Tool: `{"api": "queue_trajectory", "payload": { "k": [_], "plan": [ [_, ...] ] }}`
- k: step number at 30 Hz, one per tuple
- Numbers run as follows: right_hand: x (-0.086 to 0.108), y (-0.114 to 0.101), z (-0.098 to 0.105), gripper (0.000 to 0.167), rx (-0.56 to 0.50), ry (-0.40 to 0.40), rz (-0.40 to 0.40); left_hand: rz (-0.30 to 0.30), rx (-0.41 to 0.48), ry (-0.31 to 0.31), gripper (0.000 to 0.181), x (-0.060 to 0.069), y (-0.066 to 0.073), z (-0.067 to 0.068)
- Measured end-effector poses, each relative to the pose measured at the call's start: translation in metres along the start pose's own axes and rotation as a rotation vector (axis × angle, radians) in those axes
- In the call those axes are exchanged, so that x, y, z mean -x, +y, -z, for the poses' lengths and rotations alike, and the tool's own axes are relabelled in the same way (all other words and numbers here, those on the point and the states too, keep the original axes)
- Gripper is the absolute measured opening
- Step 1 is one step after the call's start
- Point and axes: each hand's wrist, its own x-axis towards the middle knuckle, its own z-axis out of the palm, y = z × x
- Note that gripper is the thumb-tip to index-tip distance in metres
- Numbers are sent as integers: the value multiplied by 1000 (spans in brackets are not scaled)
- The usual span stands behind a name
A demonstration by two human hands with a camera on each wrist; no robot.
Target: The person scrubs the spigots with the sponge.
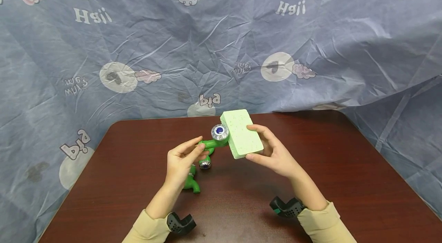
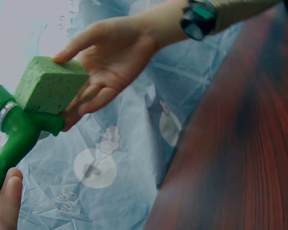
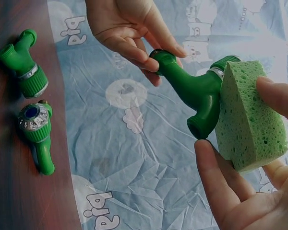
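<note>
My left hand (image 1: 181,164) pinches one end of a green plastic tap (image 1: 215,143), lifted above the table. The tap has a silver knob with a blue centre. A pale green sponge (image 1: 243,135) is gripped by its edges in my right hand (image 1: 277,155), thumb on one side and fingers on the other. In the right wrist view the sponge (image 3: 249,115) lies against the knob side of the held tap (image 3: 194,91). The tap's spout points toward my right fingertips; whether they touch it I cannot tell.
Two more green taps lie on the dark red-brown table (image 1: 328,166), below and behind my left hand: one tap (image 3: 24,67) with its knob turned sideways, another tap (image 3: 36,139) with its blue knob centre showing. A blue-grey printed cloth (image 1: 207,43) hangs behind the table.
</note>
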Motion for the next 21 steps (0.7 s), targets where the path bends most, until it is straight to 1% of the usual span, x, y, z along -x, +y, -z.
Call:
{"api": "queue_trajectory", "payload": {
  "k": [3,4,5,7,9,11,12,13,15,17,18,19,20,21],
  "plan": [
    [0,0,-1,63,-4,4,-5,6,39,-8,32,-1,-3,3],
    [0,0,-1,64,-5,6,-5,1,43,-18,34,-1,-7,5],
    [0,0,-1,64,-6,7,-4,-19,66,-42,33,-1,-7,6],
    [0,0,-1,64,-8,10,-3,-51,87,-83,34,-6,-32,19],
    [0,0,-1,64,-12,12,-3,-63,109,-114,35,-10,-58,32],
    [0,1,-1,64,-15,14,-6,-56,127,-131,39,-14,-79,43],
    [0,1,0,65,-15,15,-7,-39,103,-123,41,-16,-91,49],
    [0,1,0,65,-16,15,-8,-27,89,-120,43,-16,-91,50],
    [0,1,0,65,-14,19,-7,-9,69,-115,46,-13,-75,42],
    [0,1,0,65,-14,26,-7,15,56,-113,48,-9,-48,29],
    [0,1,0,65,-12,29,-6,35,54,-108,46,-6,-34,22],
    [0,1,0,65,-10,32,-7,41,56,-113,44,-4,-20,15],
    [0,1,0,65,-7,36,-9,67,52,-104,42,-2,-7,9],
    [0,1,1,65,-5,39,-10,78,51,-103,42,-1,-1,5]
  ]
}}
